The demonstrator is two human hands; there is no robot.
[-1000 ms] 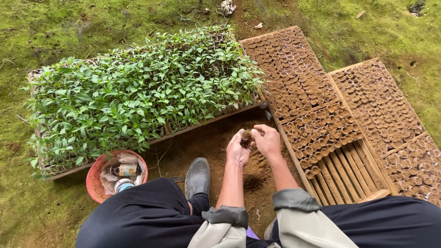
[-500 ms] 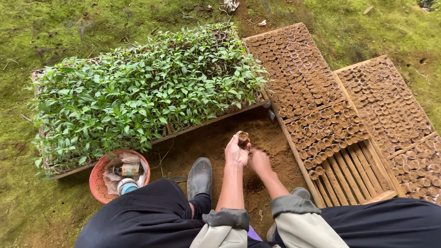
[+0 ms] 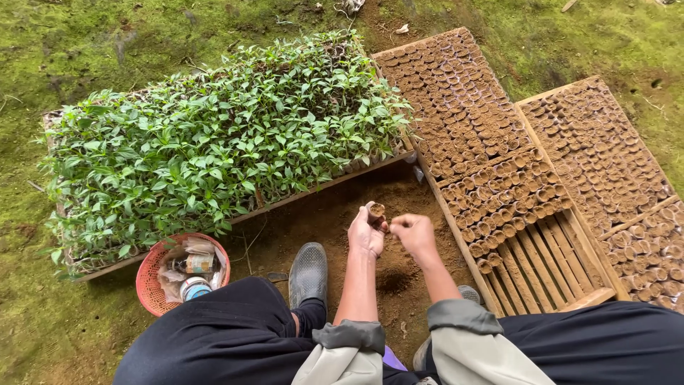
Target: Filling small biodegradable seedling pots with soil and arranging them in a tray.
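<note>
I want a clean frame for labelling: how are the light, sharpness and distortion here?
Head view: soft, even daylight without hard shadows or glare; the left hand holding the small soil pot, the right hand and the seedlings look sharp; tray edges bow slightly, wide-angle.

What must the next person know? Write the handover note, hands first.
Left hand: grip shut on a small soil pot, held upright.
Right hand: pinched fingers beside the pot's mouth; what they hold cannot be told.
Loose soil lies beneath both hands.
Done: near tray mostly filled with pots.
Left: its bare slatted end. Seedlings are at left.
</note>
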